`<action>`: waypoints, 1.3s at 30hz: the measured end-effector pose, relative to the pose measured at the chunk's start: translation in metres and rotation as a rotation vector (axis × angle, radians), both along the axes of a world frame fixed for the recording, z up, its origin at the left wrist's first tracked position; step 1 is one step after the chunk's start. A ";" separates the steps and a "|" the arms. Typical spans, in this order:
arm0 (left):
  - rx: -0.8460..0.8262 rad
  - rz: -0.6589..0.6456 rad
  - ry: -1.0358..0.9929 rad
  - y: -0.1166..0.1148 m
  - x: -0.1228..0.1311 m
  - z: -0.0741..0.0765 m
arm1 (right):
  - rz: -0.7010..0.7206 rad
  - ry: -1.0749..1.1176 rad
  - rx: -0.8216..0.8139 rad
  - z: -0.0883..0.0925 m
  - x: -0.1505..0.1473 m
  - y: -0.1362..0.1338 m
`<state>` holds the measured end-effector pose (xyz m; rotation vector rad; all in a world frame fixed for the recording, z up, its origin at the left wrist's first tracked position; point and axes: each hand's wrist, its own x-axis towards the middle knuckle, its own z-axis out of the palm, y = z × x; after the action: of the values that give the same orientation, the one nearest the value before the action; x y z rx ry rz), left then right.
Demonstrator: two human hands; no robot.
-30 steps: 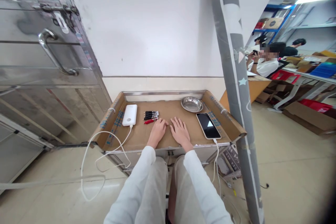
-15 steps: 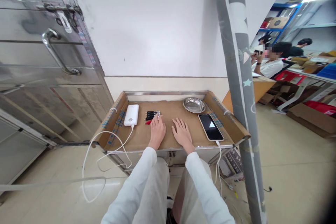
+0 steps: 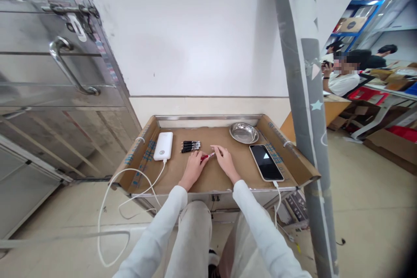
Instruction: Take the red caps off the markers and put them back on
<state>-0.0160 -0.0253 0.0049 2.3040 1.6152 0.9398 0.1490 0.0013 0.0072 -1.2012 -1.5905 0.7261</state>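
A red pen is held level between my two hands, just over the cardboard. My left hand grips its red left end. The fingertips of my right hand close on the pale right end. Part of the pen is hidden behind the fingers. Beyond my left hand lie several black pens in a row, side by side.
Brown cardboard with raised sides lines the cart top. On it are a white power bank with a cable, a steel bowl and a phone with a cable. A grey wrapped pole stands right; people sit beyond.
The red pen has left the row beside the black pens and is now between my hands. My right hand has turned inward to its end. The view has shifted slightly.
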 end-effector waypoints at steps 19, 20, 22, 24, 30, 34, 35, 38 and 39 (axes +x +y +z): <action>-0.138 0.003 -0.675 0.063 0.000 0.051 | 0.383 0.735 -0.608 0.000 0.036 0.038; -0.129 0.012 -0.661 0.065 -0.001 0.047 | 0.383 0.718 -0.583 -0.001 0.035 0.037; -0.097 0.011 -0.597 0.068 -0.001 0.037 | 0.347 0.667 -0.491 -0.001 0.033 0.035; -0.065 -0.035 -0.463 0.069 0.002 0.029 | 0.264 0.553 -0.354 0.000 0.029 0.032; 0.034 -0.057 0.091 0.052 0.014 0.022 | 0.249 -0.044 0.056 0.003 0.018 0.012; 0.113 0.002 0.137 0.031 0.017 0.017 | 0.213 -0.293 0.190 -0.002 0.020 -0.002; 0.120 -0.013 0.121 0.027 0.018 0.015 | 0.157 -0.350 0.207 -0.003 0.021 -0.005; 0.104 -0.105 0.099 0.017 0.019 0.009 | 0.006 -0.511 0.203 -0.007 0.024 -0.007; 0.097 -0.122 0.110 0.016 0.020 0.007 | -0.015 -0.552 0.194 -0.008 0.025 -0.006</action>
<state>0.0038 -0.0092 0.0123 2.5285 1.4782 0.8967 0.1741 -0.0046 -0.0004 -1.3354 -2.0422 0.2223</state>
